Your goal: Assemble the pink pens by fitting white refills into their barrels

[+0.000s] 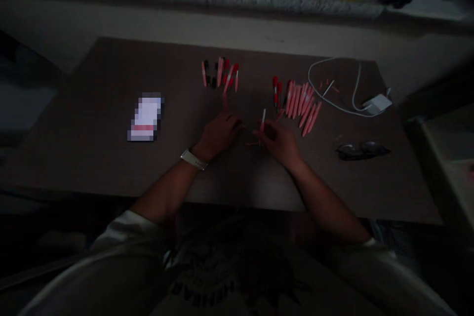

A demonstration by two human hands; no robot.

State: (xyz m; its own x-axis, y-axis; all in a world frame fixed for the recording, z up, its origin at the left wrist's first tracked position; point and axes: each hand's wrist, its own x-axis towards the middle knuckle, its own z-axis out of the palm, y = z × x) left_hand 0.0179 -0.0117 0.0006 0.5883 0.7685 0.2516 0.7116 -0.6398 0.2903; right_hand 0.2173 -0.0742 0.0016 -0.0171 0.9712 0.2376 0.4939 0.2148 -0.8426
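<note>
In the dim head view, my right hand [280,144] is closed around a slim pen part [263,116] whose white end points up. A thin pinkish piece [252,144] shows just below those fingertips. My left hand [219,134], back upward, hovers at or rests on the table to the left, its fingers bent together; what they pinch, if anything, is too dark to name. Beyond the right hand lies a row of pink pens [298,98], beside a red marker-like pen [275,90]. Past the left hand is a smaller group of pink, red and black pen pieces [220,72].
A phone [145,117] lies at left on the brown table [177,108]. At right are a white cable with a charger [378,103], small loose pieces [328,89] and folded glasses [363,150]. Behind runs a stone ledge [177,0] with a lit screen and assorted items.
</note>
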